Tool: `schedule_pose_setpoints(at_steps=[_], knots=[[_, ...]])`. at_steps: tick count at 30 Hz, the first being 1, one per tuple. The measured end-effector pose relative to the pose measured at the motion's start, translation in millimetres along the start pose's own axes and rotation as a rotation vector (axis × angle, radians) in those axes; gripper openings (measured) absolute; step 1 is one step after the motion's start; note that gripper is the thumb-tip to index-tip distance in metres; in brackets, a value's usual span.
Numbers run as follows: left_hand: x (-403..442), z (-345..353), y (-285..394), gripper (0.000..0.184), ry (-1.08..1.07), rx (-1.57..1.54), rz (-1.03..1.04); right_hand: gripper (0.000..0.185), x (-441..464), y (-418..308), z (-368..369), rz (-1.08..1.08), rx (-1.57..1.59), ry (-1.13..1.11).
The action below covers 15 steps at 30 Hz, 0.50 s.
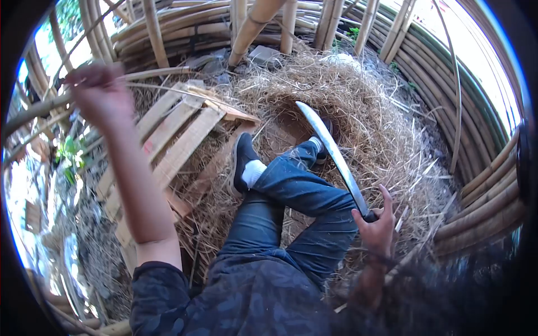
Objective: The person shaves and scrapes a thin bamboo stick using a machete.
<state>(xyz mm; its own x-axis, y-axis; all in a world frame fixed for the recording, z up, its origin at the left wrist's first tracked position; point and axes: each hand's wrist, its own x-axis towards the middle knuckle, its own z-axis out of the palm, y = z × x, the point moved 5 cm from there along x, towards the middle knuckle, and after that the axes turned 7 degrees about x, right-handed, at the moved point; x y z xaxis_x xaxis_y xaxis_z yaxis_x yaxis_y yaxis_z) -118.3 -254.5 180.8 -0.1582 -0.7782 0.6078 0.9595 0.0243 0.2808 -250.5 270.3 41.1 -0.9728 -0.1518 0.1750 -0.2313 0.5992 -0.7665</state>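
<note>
My right hand (pixel 376 227) grips the dark handle (pixel 370 217) of a machete, with the index finger raised off it. Its long, curved, bright blade (pixel 332 147) points up and away, passing over my right knee and the straw. My left hand (pixel 103 92) is raised at the upper left, blurred by motion. Its fingers look curled, but I cannot tell whether they hold anything. A bamboo pole (pixel 42 108) runs in line with that hand, and a pale bamboo length (pixel 162 73) shows on its other side. My legs (pixel 314 224) are bent and crossed on the ground.
A slatted wooden pallet (pixel 182 134) lies tilted left of my feet. Dry straw (pixel 358 123) covers the ground in front and to the right. Stacked bamboo poles (pixel 448 95) curve along the right side, and upright bamboo posts (pixel 252 28) stand at the back near grey stones (pixel 263 56).
</note>
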Motion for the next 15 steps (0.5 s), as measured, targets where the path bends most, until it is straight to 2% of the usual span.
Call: schedule_pose_setpoints(at_steps=[1, 2, 4, 5, 8, 11, 12, 14, 15], knots=[[39.8, -21.4, 40.4, 0.036, 0.214, 0.404, 0.215, 0.082, -3.1, 2.4, 0.6, -0.011, -0.03, -0.025], [68.8, -31.6, 74.3, 0.038, 0.102, 0.345, 0.275, 0.081, -6.1, 4.3, 1.3, -0.024, -0.06, -0.05], [73.6, 5.8, 122.3, 0.039, 0.086, 0.325, 0.504, 0.082, -11.9, 7.2, 1.4, 0.006, -0.054, -0.06], [76.9, 25.8, 135.4, 0.039, 0.058, 0.323, 0.496, 0.084, -15.2, 8.6, 2.8, 0.029, -0.089, -0.075], [72.5, 81.0, 177.5, 0.044, 0.099, 0.532, 0.817, 0.087, -20.5, 15.6, 8.4, 0.066, -0.103, -0.098], [102.0, 120.8, 193.4, 0.049, 0.045, 0.814, 0.827, 0.088, -22.6, 19.4, 13.6, 0.062, -0.116, -0.124], [112.9, 132.1, 190.5, 0.051, 0.015, 0.911, 0.886, 0.088, -23.5, 21.6, 14.8, 0.076, -0.111, -0.124], [151.1, 146.9, 181.7, 0.053, -0.177, 1.385, 1.288, 0.087, -24.3, 23.7, 16.4, 0.045, -0.129, -0.123], [152.1, 154.4, 165.5, 0.054, -0.323, 1.544, 1.317, 0.087, -24.9, 23.9, 17.5, 0.063, -0.116, -0.127]])
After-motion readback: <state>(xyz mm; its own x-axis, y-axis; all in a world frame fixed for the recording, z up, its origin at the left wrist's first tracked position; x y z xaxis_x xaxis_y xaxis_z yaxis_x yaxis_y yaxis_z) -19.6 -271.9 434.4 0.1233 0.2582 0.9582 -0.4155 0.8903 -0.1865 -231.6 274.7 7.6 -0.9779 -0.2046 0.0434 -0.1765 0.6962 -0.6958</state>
